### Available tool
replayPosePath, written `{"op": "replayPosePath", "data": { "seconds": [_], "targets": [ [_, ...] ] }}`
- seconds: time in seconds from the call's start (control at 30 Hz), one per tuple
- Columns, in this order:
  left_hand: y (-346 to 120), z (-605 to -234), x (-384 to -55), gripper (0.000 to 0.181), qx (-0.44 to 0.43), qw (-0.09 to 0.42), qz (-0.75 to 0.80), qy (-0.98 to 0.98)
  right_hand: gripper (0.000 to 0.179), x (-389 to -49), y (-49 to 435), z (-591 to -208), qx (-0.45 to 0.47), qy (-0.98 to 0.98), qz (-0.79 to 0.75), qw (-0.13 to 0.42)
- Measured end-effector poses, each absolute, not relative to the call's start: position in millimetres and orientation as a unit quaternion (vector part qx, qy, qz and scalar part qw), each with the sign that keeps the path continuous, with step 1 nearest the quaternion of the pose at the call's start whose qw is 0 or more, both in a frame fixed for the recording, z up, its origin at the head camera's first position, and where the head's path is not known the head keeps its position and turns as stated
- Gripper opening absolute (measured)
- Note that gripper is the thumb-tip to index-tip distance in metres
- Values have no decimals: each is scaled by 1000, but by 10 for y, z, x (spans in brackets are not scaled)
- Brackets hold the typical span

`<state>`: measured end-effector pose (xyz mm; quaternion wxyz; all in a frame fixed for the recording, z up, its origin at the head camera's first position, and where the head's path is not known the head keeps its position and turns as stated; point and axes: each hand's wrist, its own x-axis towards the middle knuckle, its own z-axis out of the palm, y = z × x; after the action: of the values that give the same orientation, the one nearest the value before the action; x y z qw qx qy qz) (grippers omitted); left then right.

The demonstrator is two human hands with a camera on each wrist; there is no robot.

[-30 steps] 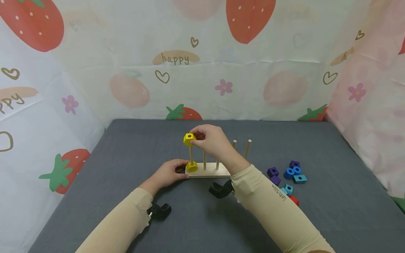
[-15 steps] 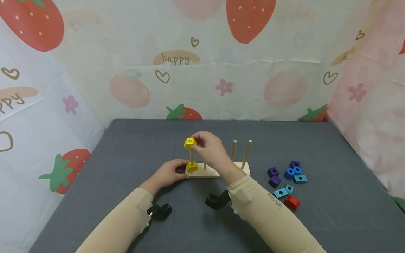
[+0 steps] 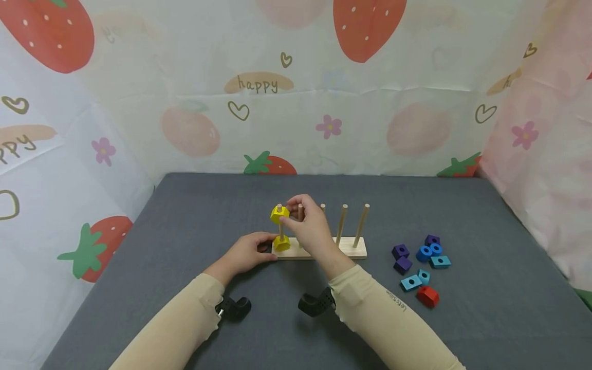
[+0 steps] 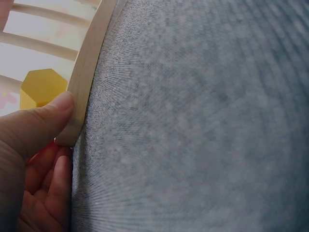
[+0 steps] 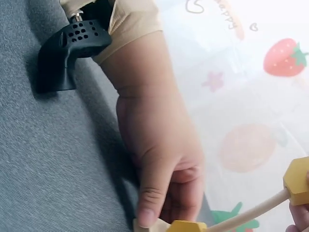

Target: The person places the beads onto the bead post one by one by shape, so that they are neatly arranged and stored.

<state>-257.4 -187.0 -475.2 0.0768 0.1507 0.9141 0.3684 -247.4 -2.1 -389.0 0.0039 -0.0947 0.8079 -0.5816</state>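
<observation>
A wooden peg board (image 3: 353, 251) with several upright pegs lies in the middle of the table. My left hand (image 3: 247, 252) grips its left end; the left wrist view shows the thumb (image 4: 60, 104) on the front side of the base. One yellow hexagonal block (image 3: 280, 245) sits at the bottom of the leftmost peg. Near the top of that same peg, my right hand (image 3: 311, 226) pinches a second yellow hexagonal block (image 3: 276, 216), and the peg's tip pokes through its hole. In the right wrist view, this upper block (image 5: 298, 181) is partly cut off at the edge.
Right of the board lie loose blocks: purple ones (image 3: 403, 265), blue rings (image 3: 423, 254), light blue ones (image 3: 410, 283) and a red one (image 3: 428, 296). A grey cloth (image 3: 208, 205) covers the table. Behind it hangs a strawberry-print curtain (image 3: 361, 103).
My right hand has lowered the upper yellow block from above the leftmost peg onto its tip. The right forearm has shifted left, uncovering more loose blocks. The left hand has stayed in place.
</observation>
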Motion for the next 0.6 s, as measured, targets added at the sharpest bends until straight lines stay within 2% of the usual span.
{"op": "replayPosePath", "data": {
  "seconds": [0.23, 0.6],
  "targets": [
    [-1869, -4734, -2559, 52, 149, 81, 369, 914, 21, -2476, -48, -4020, -65, 807, -586, 14],
    [-1864, -4732, -2544, 48, 143, 73, 354, 921, 21, -2466, -72, -4371, -23, 801, -597, 34]
  ]
}}
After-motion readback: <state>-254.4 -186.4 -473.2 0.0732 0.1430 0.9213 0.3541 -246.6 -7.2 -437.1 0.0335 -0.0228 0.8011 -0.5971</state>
